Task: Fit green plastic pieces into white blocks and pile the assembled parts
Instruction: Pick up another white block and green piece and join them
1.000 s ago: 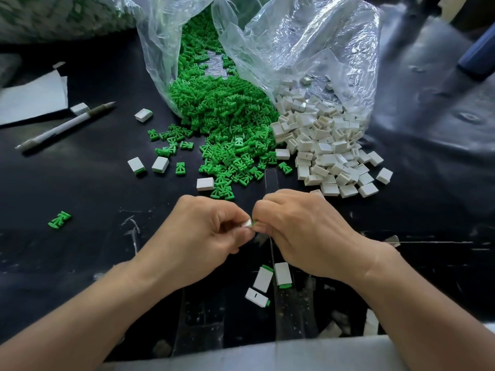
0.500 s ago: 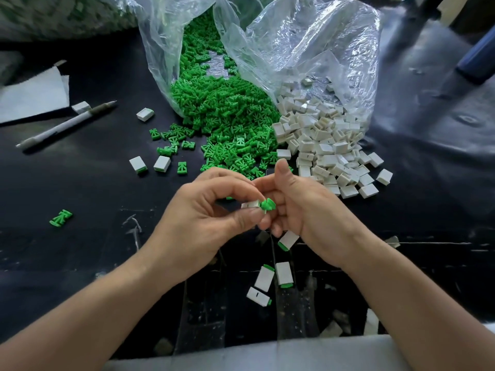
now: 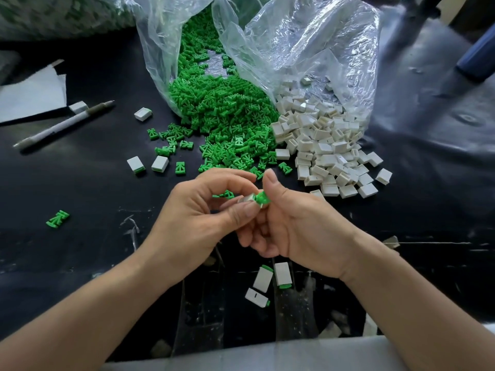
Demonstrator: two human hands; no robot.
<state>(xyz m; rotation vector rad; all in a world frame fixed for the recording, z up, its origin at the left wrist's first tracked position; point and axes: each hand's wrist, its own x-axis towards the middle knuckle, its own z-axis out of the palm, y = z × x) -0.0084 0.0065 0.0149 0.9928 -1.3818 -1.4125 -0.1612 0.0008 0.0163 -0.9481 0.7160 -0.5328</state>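
Single head-worn wide-angle view, facing forward and down; close over left hand (image 3: 192, 223), right hand (image 3: 302, 231); black tabletop (image 3: 80, 188) beyond.

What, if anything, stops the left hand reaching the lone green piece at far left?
Probably yes, it can reach: only bare table lies between the left hand, which pinches a white block, and the lone green piece.

both hands meet at a small white block (image 3: 248, 200). the left hand (image 3: 198, 218) comes in from the block's left and pinches it between thumb and bent forefinger, with the other fingers curled beneath. the right hand (image 3: 300, 226), on the block's right, pinches a green piece (image 3: 263, 196) at the block's end, its thumb pointing up. the left forearm (image 3: 80, 303) and right forearm (image 3: 401, 303), both bare, slant away from the block toward the near corners.
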